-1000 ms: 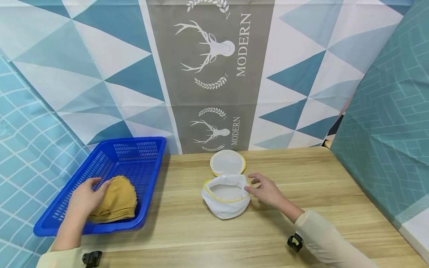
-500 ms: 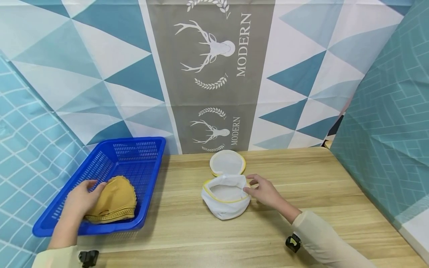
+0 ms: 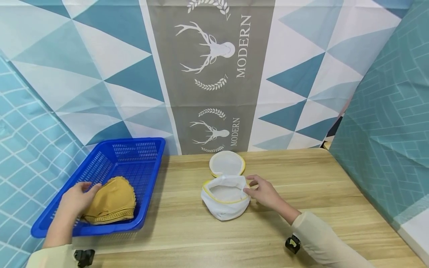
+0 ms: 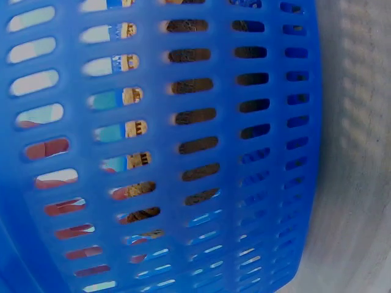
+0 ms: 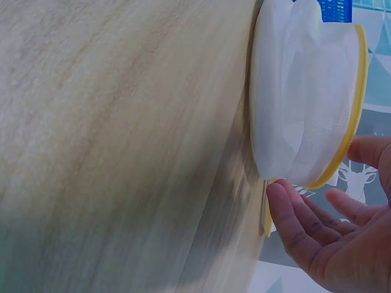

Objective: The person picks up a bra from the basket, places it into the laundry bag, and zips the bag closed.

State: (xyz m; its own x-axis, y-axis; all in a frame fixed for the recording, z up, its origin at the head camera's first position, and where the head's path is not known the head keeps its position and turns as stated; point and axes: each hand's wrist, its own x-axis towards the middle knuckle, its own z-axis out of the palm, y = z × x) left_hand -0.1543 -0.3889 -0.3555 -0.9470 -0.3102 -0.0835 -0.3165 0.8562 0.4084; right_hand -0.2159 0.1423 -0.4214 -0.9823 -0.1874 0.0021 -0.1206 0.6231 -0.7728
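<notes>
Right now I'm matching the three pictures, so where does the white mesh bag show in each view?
Head: white mesh bag mid-table, at the right hand.
Left wrist: not in it; only the blue basket wall.
Right wrist: upper right, above the fingers.
Shared landmark: the wooden table.

"MODERN" twice on backdrop (image 3: pixel 214 74)

Mustard cloth (image 3: pixel 112 201) bunched in basket; white mesh bag (image 3: pixel 225 195) open, upright.

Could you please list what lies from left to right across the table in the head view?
Left hand → mustard-yellow fabric garment in blue slotted plastic basket → white mesh yellow-trimmed laundry pouch → right hand.
</notes>
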